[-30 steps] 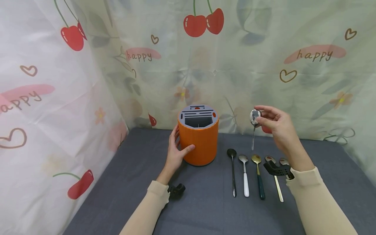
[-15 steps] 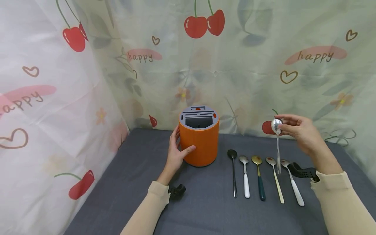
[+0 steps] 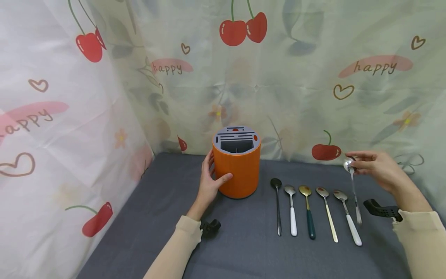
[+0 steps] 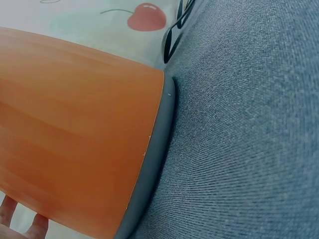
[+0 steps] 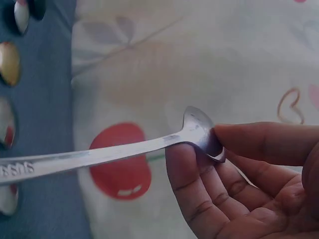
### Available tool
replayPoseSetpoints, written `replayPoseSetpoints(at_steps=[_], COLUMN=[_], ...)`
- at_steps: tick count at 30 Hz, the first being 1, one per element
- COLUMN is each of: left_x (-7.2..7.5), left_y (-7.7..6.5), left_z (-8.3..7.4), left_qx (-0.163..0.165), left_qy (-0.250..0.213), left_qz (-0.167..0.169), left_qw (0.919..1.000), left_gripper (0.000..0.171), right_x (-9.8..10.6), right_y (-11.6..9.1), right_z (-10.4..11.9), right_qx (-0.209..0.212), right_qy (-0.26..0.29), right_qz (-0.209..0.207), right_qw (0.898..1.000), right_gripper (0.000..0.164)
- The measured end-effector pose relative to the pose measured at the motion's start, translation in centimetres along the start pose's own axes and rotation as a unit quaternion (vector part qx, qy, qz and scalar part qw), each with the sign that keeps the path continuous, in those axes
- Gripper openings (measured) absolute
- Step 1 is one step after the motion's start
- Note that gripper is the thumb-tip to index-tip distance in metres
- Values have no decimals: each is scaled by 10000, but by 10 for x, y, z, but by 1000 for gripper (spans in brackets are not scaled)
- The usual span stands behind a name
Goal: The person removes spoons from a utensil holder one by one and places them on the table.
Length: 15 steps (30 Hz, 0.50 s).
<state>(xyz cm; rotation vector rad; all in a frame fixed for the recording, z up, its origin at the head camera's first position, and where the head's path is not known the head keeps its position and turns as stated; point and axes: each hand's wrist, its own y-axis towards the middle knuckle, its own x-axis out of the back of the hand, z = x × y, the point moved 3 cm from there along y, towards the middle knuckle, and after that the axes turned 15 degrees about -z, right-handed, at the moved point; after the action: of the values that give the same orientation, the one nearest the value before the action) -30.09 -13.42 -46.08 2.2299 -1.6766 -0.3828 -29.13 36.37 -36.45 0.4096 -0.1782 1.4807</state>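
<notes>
My right hand (image 3: 381, 168) pinches a silver spoon (image 3: 353, 190) by its bowl, the handle hanging down at the right end of a row of spoons. In the right wrist view the thumb and fingers hold the spoon's bowl (image 5: 199, 132), and letters are stamped on its handle. My left hand (image 3: 209, 186) rests round the left side of an orange cylindrical holder (image 3: 238, 174) with a grey slotted top. The left wrist view shows the holder (image 4: 75, 129) upright on the cloth, fingertips at its side.
Left to right on the grey cloth (image 3: 244, 248) lie a black spoon (image 3: 278, 209), a white-handled spoon (image 3: 292, 213), a gold spoon with dark green handle (image 3: 309, 215), a cream-handled spoon (image 3: 328, 217) and another white-handled spoon (image 3: 349, 221). A printed curtain (image 3: 278, 69) stands behind.
My right hand has moved right and down with the silver spoon, from above the row to its right end. The left hand and the holder have stayed put.
</notes>
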Motion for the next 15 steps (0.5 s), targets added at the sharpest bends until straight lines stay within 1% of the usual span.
replayPoseSetpoints(at_steps=[7, 10, 12, 15], left_x=[-1, -1, 0, 0], left_y=[0, 0, 0, 0], left_z=[1, 0, 0, -1], left_qx=[-18, -30, -22, -6], left_qy=[-15, -33, -19, -21], left_qz=[20, 29, 17, 1], left_qw=[10000, 10000, 10000, 10000], left_gripper=[97, 97, 96, 96], right_x=[13, 17, 20, 22], right_y=[2, 2, 3, 4], right_z=[-32, -46, -55, -69], right_qx=[-462, -655, -796, -1056], right_qy=[-127, -190, -251, -282], right_qz=[457, 567, 635, 766], right_qw=[9978, 9961, 9945, 9911], right_gripper=[44, 46, 44, 36])
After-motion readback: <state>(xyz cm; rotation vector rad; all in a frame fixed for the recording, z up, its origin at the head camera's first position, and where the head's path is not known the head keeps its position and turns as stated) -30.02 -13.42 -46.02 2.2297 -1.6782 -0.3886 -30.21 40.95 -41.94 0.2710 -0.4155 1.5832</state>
